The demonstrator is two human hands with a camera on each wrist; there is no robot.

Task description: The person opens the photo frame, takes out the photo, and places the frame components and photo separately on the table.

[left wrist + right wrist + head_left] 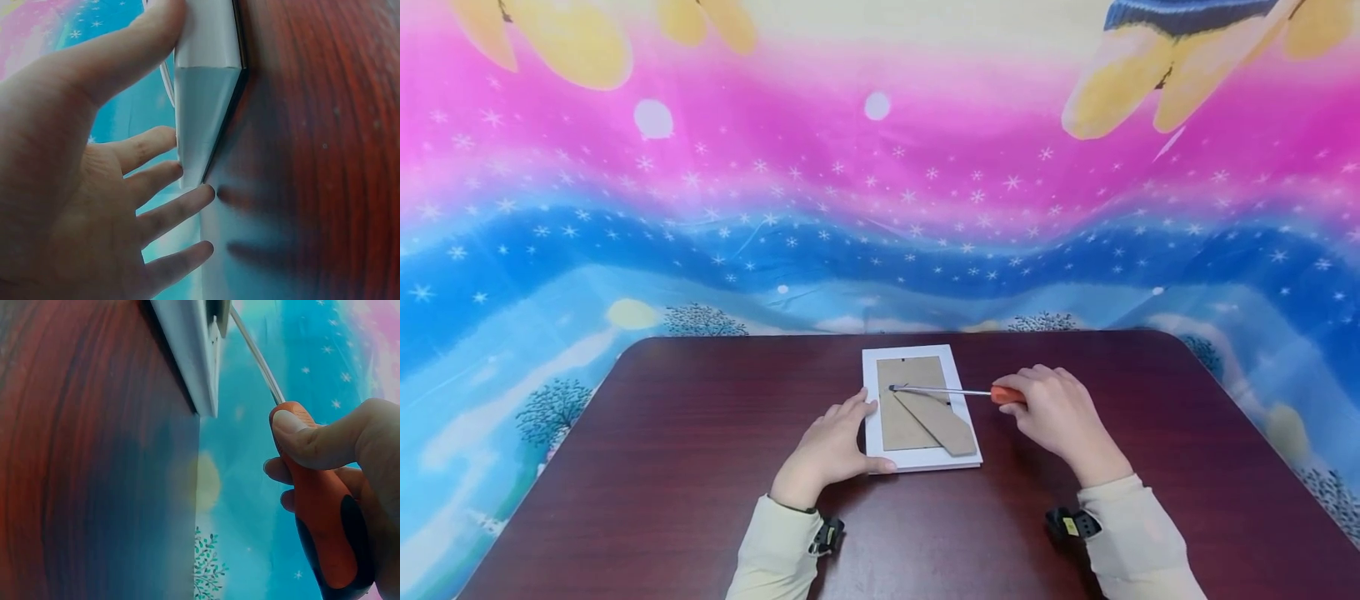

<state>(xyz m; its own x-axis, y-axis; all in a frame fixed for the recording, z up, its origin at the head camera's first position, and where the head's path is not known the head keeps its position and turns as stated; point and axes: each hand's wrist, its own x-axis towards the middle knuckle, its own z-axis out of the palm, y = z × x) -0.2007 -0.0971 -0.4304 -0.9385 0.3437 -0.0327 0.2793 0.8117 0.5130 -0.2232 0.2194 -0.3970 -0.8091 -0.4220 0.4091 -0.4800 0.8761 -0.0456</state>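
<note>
A white picture frame (913, 459) lies face down on the table, its brown backing board (917, 371) and slanted easel leg (951, 431) facing up. My left hand (831, 446) steadies it from the left, fingers spread and fairly straight; in the left wrist view, fingertips meet the side of the frame (203, 94) and the thumb lies along its near end. My right hand (1060, 412) grips a screwdriver (1007, 395) by its orange and black handle (325, 531). The metal shaft reaches left across the backing, with the tip at the upper end of the easel leg.
The dark red-brown wooden table (700, 417) has rounded far corners. Behind it hangs a pink and blue printed cloth (880, 208) with snowflakes and trees. Each wrist wears a small black device, such as the one by the right sleeve (1071, 525).
</note>
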